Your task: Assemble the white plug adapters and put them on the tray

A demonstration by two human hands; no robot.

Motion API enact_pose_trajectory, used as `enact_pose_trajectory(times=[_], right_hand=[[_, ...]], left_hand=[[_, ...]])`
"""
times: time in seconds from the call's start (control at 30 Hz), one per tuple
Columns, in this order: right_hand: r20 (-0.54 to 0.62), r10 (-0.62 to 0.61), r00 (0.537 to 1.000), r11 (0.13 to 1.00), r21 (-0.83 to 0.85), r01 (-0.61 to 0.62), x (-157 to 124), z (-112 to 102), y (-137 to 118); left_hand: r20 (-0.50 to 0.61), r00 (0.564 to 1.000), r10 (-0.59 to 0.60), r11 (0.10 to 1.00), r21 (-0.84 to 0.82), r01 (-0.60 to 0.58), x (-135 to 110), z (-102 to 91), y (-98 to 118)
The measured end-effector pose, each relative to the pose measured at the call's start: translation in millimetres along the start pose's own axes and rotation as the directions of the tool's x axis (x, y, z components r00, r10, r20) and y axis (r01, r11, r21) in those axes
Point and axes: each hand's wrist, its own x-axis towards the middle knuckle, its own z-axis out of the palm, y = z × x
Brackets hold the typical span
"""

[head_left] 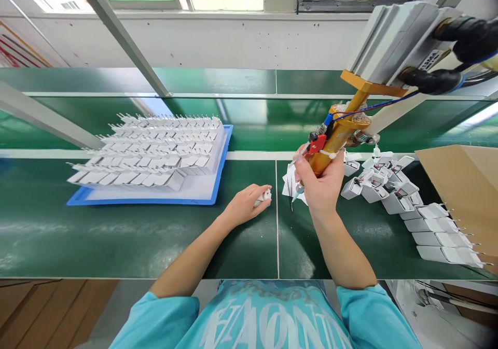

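My left hand (246, 204) rests on the green bench with its fingers curled round a small white plastic part (265, 196). My right hand (321, 180) is wrapped round the yellow handle of a hanging glue gun (338, 134), which has a red trigger and blue wires. Its thin nozzle points down towards a white part (290, 183) lying just right of the seam in the bench. The gun hangs from a white and orange bracket (392, 48) at the upper right.
A blue tray (151, 199) at the left holds several rows of white pronged parts (155, 152). A loose pile of similar white housings (400, 193) lies at the right, beside a brown cardboard sheet (462, 188). A slanted metal bar (42, 118) crosses the far left.
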Motion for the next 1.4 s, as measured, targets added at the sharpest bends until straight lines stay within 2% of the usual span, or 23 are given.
enact_pose_trajectory(times=[0.1,0.17,0.47,0.6,0.73,0.9,1.0,1.07,1.13,1.2,1.27,1.33,1.4], right_hand=[[-0.004,0.000,1.000,1.000,-0.008,0.000,0,-1,1],[-0.001,-0.001,1.000,1.000,-0.004,0.001,0,-2,1],[0.014,0.001,1.000,1.000,0.006,-0.001,0,-1,-1],[0.034,-0.026,0.999,0.999,0.039,0.025,1,0,-1],[0.033,-0.018,0.999,1.000,0.005,0.018,2,-1,-2],[0.012,-0.018,1.000,1.000,-0.004,0.018,2,-2,-1],[0.001,-0.002,1.000,1.000,-0.028,0.002,2,-4,1],[-0.010,0.000,1.000,1.000,-0.026,0.000,2,-4,3],[-0.015,-0.002,1.000,1.000,-0.016,0.001,4,-5,5],[-0.016,-0.003,1.000,1.000,-0.008,0.003,5,-6,7],[-0.012,-0.004,1.000,1.000,-0.007,0.004,7,-7,8],[-0.013,0.005,1.000,1.000,-0.017,-0.005,9,-8,8],[-0.013,0.027,1.000,0.999,-0.033,-0.027,11,-9,8]], left_hand=[[0.019,0.993,-0.113,0.993,-0.036,0.113,-1,4.3,-1],[0.050,0.988,-0.146,0.985,-0.082,0.150,-1,4.8,-2],[0.179,0.981,-0.072,0.942,-0.312,0.126,1,-5.3,-9],[0.165,0.986,0.010,0.950,-0.309,0.042,4,-6.9,-11],[0.203,0.977,0.058,0.958,-0.286,0.002,4,-9.1,-11],[0.254,0.967,-0.025,0.992,-0.110,0.054,3,-9.7,-8],[0.262,0.963,-0.063,0.987,-0.127,0.099,1,-6.4,-6],[0.230,0.964,-0.137,0.968,-0.176,0.179,2,-5.2,-10],[0.138,0.951,-0.278,0.932,-0.200,0.302,8,-7.0,-19],[0.003,0.893,-0.450,0.882,-0.154,0.445,18,-12.5,-32],[-0.145,0.808,-0.572,0.820,-0.055,0.570,30,-19.5,-49],[-0.256,0.744,-0.617,0.767,0.017,0.641,42,-25.1,-63],[-0.318,0.711,-0.628,0.739,0.043,0.672,50,-27.6,-74]])
